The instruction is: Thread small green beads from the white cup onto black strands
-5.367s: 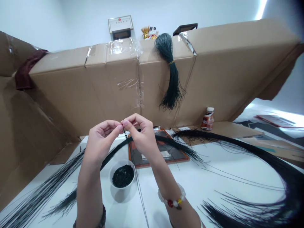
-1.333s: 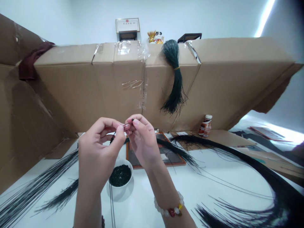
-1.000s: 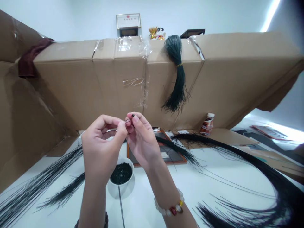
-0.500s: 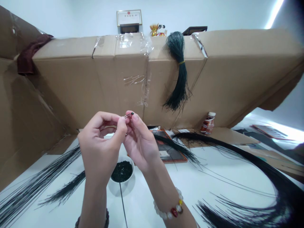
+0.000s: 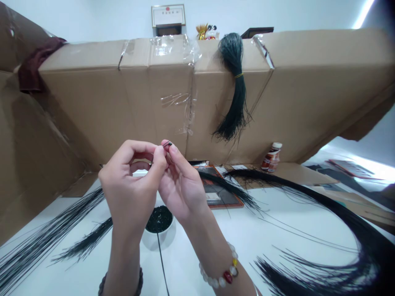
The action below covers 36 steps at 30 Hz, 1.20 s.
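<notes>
My left hand [image 5: 132, 185] is closed, thumb and forefinger pinching a thin dark strand [image 5: 167, 144]. Against it, my right hand [image 5: 182, 185] is also closed, its thumb and fingertips meeting at the strand's end, where a tiny dark green piece [image 5: 170, 143] shows; its exact kind is too small to make out. Below both hands stands a white bowl [image 5: 168, 231] filled with small dark green bits [image 5: 159, 219], partly covered by my left hand. A long dark strand [image 5: 162, 263] runs from in front of the bowl down to the bottom edge of the view.
Bundles of dark strands lie at left [image 5: 52, 234], behind my right hand [image 5: 231, 189] and along the right [image 5: 333, 209]. Another tied bundle [image 5: 236, 90] hangs over the cardboard wall [image 5: 138, 107]. A bottle [image 5: 271, 157] and an orange-edged flat panel [image 5: 226, 201] stand farther back.
Both hands have risen very slightly and their fingertips are closer together, covering more of the strand. The view has tilted a little; the bundles and bowl keep their places.
</notes>
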Available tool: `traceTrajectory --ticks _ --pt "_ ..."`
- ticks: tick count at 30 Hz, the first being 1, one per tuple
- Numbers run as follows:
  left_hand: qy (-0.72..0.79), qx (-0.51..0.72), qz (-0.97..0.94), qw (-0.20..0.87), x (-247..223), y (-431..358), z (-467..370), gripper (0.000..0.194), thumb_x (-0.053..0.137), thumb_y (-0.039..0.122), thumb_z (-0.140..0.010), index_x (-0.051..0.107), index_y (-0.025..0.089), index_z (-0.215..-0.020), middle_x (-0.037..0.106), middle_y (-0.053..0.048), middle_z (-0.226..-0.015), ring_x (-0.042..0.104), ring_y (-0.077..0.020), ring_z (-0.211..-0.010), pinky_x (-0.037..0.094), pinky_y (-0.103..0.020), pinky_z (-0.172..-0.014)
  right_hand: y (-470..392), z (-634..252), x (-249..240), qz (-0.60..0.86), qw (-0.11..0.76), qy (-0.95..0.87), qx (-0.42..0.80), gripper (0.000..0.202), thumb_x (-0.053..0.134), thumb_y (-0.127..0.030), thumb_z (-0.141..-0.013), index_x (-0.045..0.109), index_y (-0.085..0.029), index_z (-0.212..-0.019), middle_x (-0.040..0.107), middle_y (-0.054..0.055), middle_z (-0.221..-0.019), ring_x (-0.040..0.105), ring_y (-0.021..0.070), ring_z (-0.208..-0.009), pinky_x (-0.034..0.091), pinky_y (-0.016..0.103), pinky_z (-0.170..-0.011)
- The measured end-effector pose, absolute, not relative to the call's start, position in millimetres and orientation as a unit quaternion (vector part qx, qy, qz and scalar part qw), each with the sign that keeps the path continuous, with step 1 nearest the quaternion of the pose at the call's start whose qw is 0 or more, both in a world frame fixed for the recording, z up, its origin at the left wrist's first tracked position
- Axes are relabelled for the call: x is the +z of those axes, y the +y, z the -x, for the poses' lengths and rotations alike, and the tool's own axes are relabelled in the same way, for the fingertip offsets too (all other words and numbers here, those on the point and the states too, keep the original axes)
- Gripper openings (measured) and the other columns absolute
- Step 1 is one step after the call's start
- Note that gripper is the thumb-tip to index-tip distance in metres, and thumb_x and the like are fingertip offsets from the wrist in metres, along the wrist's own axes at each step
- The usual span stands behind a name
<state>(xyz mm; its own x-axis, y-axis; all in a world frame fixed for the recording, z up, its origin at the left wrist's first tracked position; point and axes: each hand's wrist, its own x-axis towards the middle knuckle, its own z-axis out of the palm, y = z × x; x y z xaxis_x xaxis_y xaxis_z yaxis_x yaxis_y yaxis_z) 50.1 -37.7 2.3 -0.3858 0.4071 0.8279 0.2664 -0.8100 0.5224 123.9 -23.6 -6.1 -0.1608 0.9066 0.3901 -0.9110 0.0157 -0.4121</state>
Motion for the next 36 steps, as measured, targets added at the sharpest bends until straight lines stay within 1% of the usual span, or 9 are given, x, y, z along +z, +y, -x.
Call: traceTrajectory --ticks 6,13,18,21,24,28,36 --pt "0.309 0.768 -0.558 0.053 2 -39 -49 0.012 0.075 0.016 -0.078 0.069 0.024 -0.071 0.070 0.006 -0.066 0.065 -0.0105 -0.059 0.055 -0.021 -0.054 -22 -124 -7 -0.004 0.648 -0.299 0.700 0.014 0.067 -0.016 -0.086 0.078 -0.019 -0.078 0.073 -0.004 -0.074 0.064 0.0046 -0.070 0.052 0.012 -0.075" --pt "0.319 0.761 -0.561 0.070 2 -40 -48 0.012 0.075 0.018 -0.079 0.068 0.024 -0.071 0.070 0.006 -0.067 0.066 -0.0102 -0.061 0.055 -0.022 -0.056 -19 -125 -11 0.026 0.661 -0.343 0.667 0.006 0.072 -0.023 -0.085 0.077 -0.024 -0.080 0.072 -0.004 -0.076 0.065 0.0086 -0.075 0.053 0.019 -0.081" --pt "0.321 0.759 -0.562 0.066 3 -40 -49 0.012 0.075 0.020 -0.079 0.069 0.025 -0.071 0.070 0.006 -0.067 0.066 -0.0113 -0.061 0.056 -0.023 -0.055 -19 -125 -12 0.023 0.660 -0.341 0.669 0.005 0.073 -0.023 -0.083 0.077 -0.023 -0.080 0.072 -0.004 -0.077 0.064 0.0079 -0.075 0.052 0.018 -0.081" --pt "0.321 0.764 -0.555 0.070 3 -40 -49 0.011 0.075 0.021 -0.080 0.069 0.024 -0.071 0.070 0.005 -0.067 0.067 -0.0113 -0.060 0.056 -0.023 -0.054 -21 -125 -11 0.022 0.667 -0.338 0.664 0.005 0.073 -0.023 -0.082 0.077 -0.023 -0.080 0.071 -0.003 -0.080 0.064 0.0087 -0.077 0.053 0.020 -0.083" --pt "0.322 0.755 -0.566 0.077 3 -39 -48 0.011 0.075 0.019 -0.079 0.069 0.023 -0.071 0.071 0.005 -0.067 0.067 -0.0107 -0.061 0.056 -0.020 -0.053 -23 -124 -11 0.036 0.683 -0.340 0.645 0.005 0.073 -0.023 -0.082 0.077 -0.022 -0.079 0.071 -0.002 -0.081 0.062 0.0087 -0.077 0.053 0.020 -0.080" --pt "0.315 0.746 -0.579 0.092 2 -34 -44 0.010 0.075 0.017 -0.078 0.069 0.022 -0.071 0.071 0.004 -0.066 0.068 -0.0103 -0.058 0.056 -0.019 -0.052 -23 -124 -10 0.063 0.705 -0.360 0.607 0.005 0.074 -0.022 -0.080 0.075 -0.022 -0.076 0.069 -0.003 -0.077 0.059 0.0081 -0.070 0.052 0.020 -0.074" --pt "0.296 0.726 -0.602 0.150 3 -23 -37 0.011 0.073 0.014 -0.077 0.069 0.019 -0.068 0.067 0.003 -0.062 0.063 -0.0077 -0.052 0.054 -0.015 -0.049 -16 -134 -10 0.068 0.700 -0.419 0.575 0.006 0.077 -0.018 -0.077 0.072 -0.020 -0.073 0.066 -0.005 -0.069 0.057 0.0064 -0.062 0.051 0.019 -0.069"
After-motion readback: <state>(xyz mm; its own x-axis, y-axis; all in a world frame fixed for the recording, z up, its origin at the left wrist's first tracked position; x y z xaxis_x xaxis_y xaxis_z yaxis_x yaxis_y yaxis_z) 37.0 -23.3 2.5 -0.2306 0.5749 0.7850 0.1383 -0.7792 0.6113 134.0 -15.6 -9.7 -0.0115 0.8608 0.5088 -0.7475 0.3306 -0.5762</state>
